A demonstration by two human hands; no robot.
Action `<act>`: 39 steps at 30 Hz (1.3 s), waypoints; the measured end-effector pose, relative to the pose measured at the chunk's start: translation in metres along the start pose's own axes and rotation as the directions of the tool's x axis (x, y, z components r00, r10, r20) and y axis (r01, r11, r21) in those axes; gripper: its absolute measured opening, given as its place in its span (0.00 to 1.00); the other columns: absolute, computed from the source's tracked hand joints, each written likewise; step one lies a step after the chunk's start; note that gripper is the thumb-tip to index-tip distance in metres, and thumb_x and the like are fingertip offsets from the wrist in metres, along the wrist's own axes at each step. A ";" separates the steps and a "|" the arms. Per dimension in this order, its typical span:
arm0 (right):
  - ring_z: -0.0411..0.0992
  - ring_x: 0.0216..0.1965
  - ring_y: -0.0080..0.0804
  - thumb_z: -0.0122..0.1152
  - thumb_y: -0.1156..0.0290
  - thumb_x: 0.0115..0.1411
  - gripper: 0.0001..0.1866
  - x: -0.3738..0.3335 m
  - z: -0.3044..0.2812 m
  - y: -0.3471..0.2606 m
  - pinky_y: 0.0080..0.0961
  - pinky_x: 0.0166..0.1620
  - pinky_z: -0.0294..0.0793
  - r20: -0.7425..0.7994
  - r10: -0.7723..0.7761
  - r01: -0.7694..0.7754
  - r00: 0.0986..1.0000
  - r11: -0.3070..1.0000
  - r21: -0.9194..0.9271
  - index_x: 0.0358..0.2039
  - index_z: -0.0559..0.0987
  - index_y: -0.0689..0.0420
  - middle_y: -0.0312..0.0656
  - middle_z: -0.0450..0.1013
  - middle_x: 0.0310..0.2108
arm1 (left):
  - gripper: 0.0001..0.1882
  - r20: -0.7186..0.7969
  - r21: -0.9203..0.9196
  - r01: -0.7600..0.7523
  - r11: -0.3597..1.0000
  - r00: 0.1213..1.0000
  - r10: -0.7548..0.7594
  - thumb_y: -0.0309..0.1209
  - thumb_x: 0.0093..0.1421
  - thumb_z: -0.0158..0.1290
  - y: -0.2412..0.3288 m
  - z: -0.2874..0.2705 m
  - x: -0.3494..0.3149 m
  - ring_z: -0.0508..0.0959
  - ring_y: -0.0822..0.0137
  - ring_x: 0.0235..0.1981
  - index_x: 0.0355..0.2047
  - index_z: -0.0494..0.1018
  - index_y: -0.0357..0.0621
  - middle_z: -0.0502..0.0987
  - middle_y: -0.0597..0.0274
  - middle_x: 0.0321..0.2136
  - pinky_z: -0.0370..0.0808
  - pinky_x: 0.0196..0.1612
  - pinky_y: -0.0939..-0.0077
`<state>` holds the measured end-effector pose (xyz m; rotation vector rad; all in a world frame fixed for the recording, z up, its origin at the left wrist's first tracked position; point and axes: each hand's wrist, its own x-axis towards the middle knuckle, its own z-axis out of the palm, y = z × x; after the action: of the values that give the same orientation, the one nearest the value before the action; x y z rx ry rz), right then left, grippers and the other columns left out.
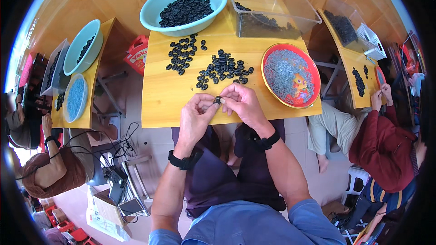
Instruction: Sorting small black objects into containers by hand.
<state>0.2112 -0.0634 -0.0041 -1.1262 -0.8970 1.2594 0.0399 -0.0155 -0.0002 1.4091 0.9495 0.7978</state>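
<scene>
My left hand [196, 117] and my right hand [243, 103] meet over the near edge of the yellow wooden table [159, 95]. Together they pinch one small black ring [217, 100] between the fingertips. Just beyond the hands lie two loose piles of black rings, one pile [222, 70] in the middle and another pile [182, 55] to its left. A red plate [314, 76] filled with thin grey rings sits to the right of my right hand. Both wrists wear black bands.
A light teal bowl [156, 5] of black rings and a clear plastic bin [290, 7] with more stand at the table's far side. People work at similar tables on the left [93, 86] and right [352, 59]. Cables and boxes lie on the floor at lower left.
</scene>
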 end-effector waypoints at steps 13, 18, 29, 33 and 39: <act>0.74 0.26 0.18 0.57 0.80 0.62 0.05 -0.003 0.004 0.003 0.16 0.28 0.73 -0.059 -0.033 0.033 0.998 0.999 0.001 0.38 0.77 0.65 0.36 0.76 0.28 | 0.08 0.037 -0.081 0.045 0.996 0.998 -0.042 0.22 0.59 0.61 -0.001 -0.002 0.004 0.75 0.81 0.27 0.37 0.74 0.33 0.80 0.66 0.26 0.72 0.32 0.86; 0.74 0.26 0.18 0.57 0.80 0.62 0.05 -0.003 0.004 0.002 0.16 0.27 0.73 -0.048 -0.034 0.033 0.998 0.999 -0.029 0.38 0.77 0.64 0.36 0.77 0.29 | 0.08 0.030 -0.070 0.039 0.997 0.999 -0.037 0.22 0.59 0.61 -0.005 -0.003 0.005 0.75 0.81 0.27 0.37 0.74 0.33 0.80 0.66 0.25 0.72 0.32 0.85; 0.75 0.23 0.24 0.59 0.81 0.59 0.03 -0.005 0.008 0.013 0.24 0.28 0.74 -0.363 -0.294 0.180 0.884 0.932 -0.315 0.34 0.78 0.64 0.38 0.77 0.25 | 0.08 -0.014 -0.098 0.031 0.995 0.999 -0.033 0.22 0.59 0.61 0.001 0.000 0.003 0.76 0.82 0.28 0.37 0.75 0.33 0.80 0.67 0.26 0.72 0.33 0.86; 0.78 0.29 0.36 0.61 0.80 0.57 0.02 -0.007 0.001 0.005 0.29 0.31 0.75 -0.164 -0.482 0.162 0.861 0.564 -0.810 0.32 0.79 0.63 0.47 0.77 0.30 | 0.07 -0.036 -0.181 -0.024 0.983 0.999 0.017 0.21 0.60 0.60 -0.002 0.000 0.000 0.76 0.82 0.28 0.38 0.75 0.34 0.80 0.67 0.28 0.72 0.33 0.87; 0.76 0.31 0.29 0.63 0.77 0.57 0.05 -0.010 0.005 -0.018 0.27 0.33 0.74 -0.159 -0.400 0.170 0.902 0.670 -0.723 0.35 0.81 0.62 0.45 0.78 0.33 | 0.06 -0.018 -0.131 -0.016 0.991 1.000 0.013 0.21 0.61 0.59 -0.006 -0.002 0.000 0.75 0.84 0.28 0.38 0.76 0.35 0.80 0.68 0.29 0.71 0.33 0.88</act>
<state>0.2096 -0.0719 0.0157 -1.6356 -1.3005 0.4281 0.0379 -0.0155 -0.0057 1.2982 0.8843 0.8687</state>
